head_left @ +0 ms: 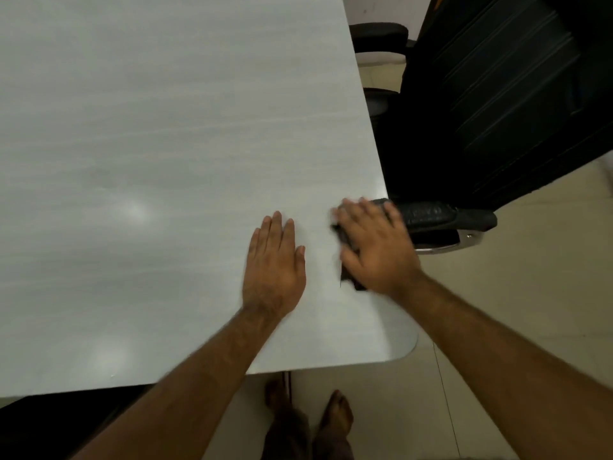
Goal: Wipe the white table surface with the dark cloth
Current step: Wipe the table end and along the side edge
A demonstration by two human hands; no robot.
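The white table (149,144) fills the left and middle of the view, with its rounded near-right corner below my hands. My right hand (374,244) presses flat on the dark cloth (346,260) close to the table's right edge. Only the cloth's left side and a bit past my fingertips show; the rest is under the palm. The hand is motion-blurred. My left hand (273,263) lies flat on the bare tabletop, fingers together, a short gap left of the cloth, holding nothing.
A black office chair (491,104) stands against the table's right edge, its armrest (441,215) just beyond my right hand. A second black armrest (378,36) shows farther back. My bare feet (308,406) stand on the beige tiled floor (530,310).
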